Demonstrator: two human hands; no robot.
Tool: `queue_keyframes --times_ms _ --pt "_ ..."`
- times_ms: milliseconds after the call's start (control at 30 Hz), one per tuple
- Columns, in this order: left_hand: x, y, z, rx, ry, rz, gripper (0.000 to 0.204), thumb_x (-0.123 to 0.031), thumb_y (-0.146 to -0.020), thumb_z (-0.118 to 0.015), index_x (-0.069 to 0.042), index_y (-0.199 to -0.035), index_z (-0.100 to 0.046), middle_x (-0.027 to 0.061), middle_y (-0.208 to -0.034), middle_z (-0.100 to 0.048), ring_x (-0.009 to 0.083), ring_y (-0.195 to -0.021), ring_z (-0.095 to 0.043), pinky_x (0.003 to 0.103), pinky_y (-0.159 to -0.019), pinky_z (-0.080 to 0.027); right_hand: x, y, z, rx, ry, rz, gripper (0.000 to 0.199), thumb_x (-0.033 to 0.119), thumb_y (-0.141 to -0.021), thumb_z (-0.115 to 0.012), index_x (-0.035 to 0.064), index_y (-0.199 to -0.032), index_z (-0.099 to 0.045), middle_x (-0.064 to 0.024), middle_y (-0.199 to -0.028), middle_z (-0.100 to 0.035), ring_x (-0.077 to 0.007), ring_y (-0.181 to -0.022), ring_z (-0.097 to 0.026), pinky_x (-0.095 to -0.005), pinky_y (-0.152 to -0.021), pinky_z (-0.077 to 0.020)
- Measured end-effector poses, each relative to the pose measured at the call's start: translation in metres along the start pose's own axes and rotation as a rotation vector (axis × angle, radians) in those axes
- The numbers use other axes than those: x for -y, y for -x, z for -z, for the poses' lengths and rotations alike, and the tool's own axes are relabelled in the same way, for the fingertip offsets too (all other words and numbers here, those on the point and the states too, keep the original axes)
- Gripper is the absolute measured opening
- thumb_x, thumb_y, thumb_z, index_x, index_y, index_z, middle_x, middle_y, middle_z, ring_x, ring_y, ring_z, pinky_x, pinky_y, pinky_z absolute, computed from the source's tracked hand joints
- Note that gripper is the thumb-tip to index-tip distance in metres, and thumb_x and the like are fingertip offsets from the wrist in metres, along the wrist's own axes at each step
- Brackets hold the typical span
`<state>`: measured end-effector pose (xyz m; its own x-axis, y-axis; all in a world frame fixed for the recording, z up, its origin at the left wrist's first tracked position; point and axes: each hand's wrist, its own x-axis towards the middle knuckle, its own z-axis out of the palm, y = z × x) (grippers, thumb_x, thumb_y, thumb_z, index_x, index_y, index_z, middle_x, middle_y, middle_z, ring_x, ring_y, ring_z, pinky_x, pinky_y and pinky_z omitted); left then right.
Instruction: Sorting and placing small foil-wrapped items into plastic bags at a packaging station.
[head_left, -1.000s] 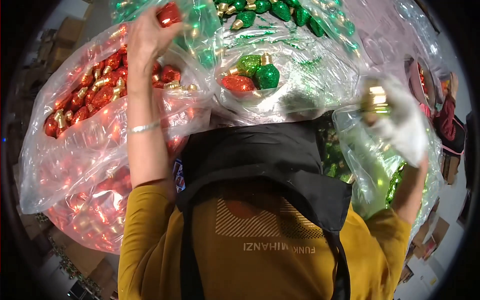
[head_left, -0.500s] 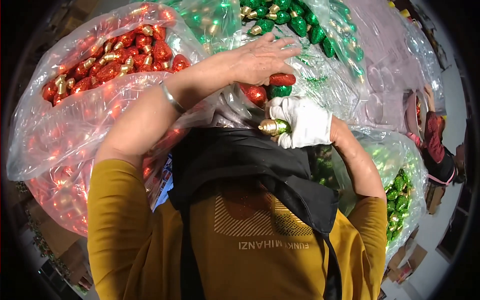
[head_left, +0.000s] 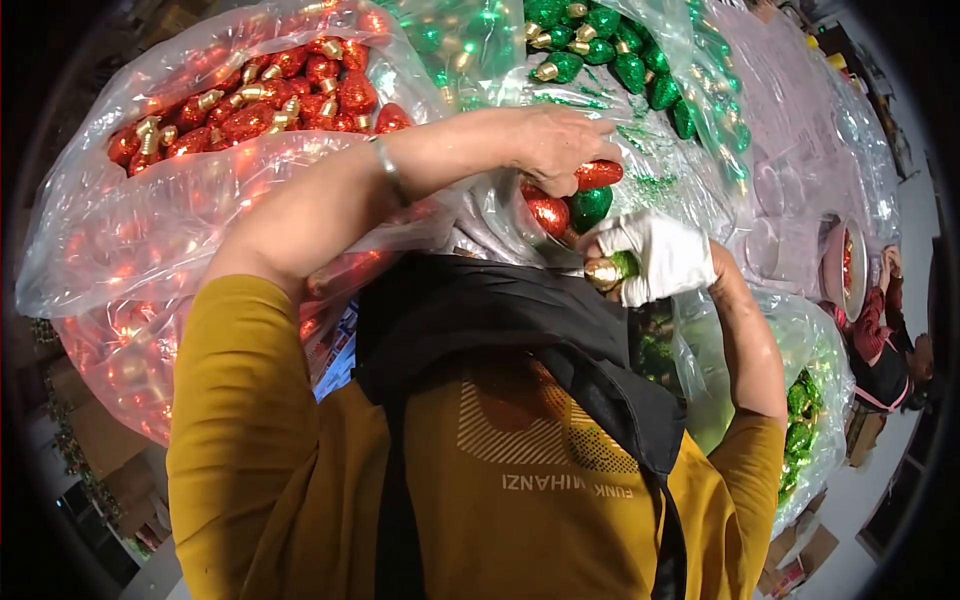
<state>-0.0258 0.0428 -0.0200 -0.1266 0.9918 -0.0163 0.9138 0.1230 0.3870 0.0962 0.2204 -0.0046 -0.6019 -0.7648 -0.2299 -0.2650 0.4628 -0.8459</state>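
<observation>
My left hand (head_left: 560, 145), bare, reaches across with fingers curled down onto a red glittery bulb ornament (head_left: 599, 174); its fingertips are partly hidden. Just below, a second red bulb ornament (head_left: 547, 211) and a dark green bulb ornament (head_left: 591, 208) cluster with it, beside my right hand (head_left: 672, 258). That hand wears a white glove with bare fingertips. It is closed round a light green bulb ornament (head_left: 607, 272), whose gold cap points left. What holds the cluster's lower ends is hidden.
A clear bag of red bulb ornaments (head_left: 250, 110) lies left, dark green ones (head_left: 630, 70) lie at the far side, and a bag of light green ones (head_left: 800, 420) stands right. Clear plastic (head_left: 650, 150) covers the work surface. Another person (head_left: 880, 340) sits at far right beside a bowl (head_left: 832, 265).
My left hand's spread fingers have curled in toward the upper red bulb ornament. My right hand and the ornament cluster sit farther right in the picture; the whole view has also shifted.
</observation>
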Motion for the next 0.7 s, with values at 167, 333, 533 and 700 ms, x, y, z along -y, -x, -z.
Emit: queue_keyframes --times_ms 167,333,533,700 --pt "-0.002 -0.008 0.009 0.254 -0.068 0.020 0.058 -0.020 -0.076 -0.065 -0.011 -0.131 -0.048 0.0171 -0.113 -0.051 0.0360 -0.098 -0.056 0.044 -0.084 -0.047 0.003 -0.001 0.007 0.111 -0.075 -0.138 0.030 0.008 -0.063 -0.073 0.0026 -0.092 -0.065 -0.0083 -0.095 -0.066 -0.0159 -0.084 -0.061 -0.0299 -0.073 -0.0499" --pt "0.010 0.006 -0.001 0.173 0.038 0.069 0.059 -0.028 -0.078 -0.068 -0.011 -0.130 -0.049 0.0166 -0.111 -0.051 0.0352 -0.096 -0.057 0.045 -0.083 -0.046 -0.009 0.010 0.007 0.029 -0.129 -0.164 0.031 0.007 -0.062 -0.075 0.0026 -0.092 -0.066 -0.0080 -0.094 -0.067 -0.0148 -0.084 -0.062 -0.0298 -0.074 -0.0501" --pt "0.005 0.017 -0.024 0.041 0.165 0.153 0.057 -0.037 -0.080 -0.069 -0.010 -0.127 -0.050 0.0145 -0.100 -0.056 0.0329 -0.094 -0.058 0.044 -0.082 -0.047 -0.012 0.018 0.021 0.055 -0.189 -0.149 0.032 0.019 -0.071 -0.074 0.0015 -0.096 -0.065 -0.0080 -0.096 -0.067 -0.0164 -0.082 -0.062 -0.0285 -0.074 -0.0498" --pt "0.012 0.025 -0.019 0.049 0.091 0.142 0.050 -0.031 -0.082 -0.069 -0.009 -0.123 -0.052 0.0142 -0.098 -0.059 0.0322 -0.096 -0.058 0.043 -0.085 -0.046 0.025 -0.002 0.015 -0.729 -0.677 -0.028 0.033 0.020 -0.081 -0.066 -0.0005 -0.106 -0.059 -0.0035 -0.092 -0.063 -0.0091 -0.083 -0.056 -0.0261 -0.074 -0.0482"
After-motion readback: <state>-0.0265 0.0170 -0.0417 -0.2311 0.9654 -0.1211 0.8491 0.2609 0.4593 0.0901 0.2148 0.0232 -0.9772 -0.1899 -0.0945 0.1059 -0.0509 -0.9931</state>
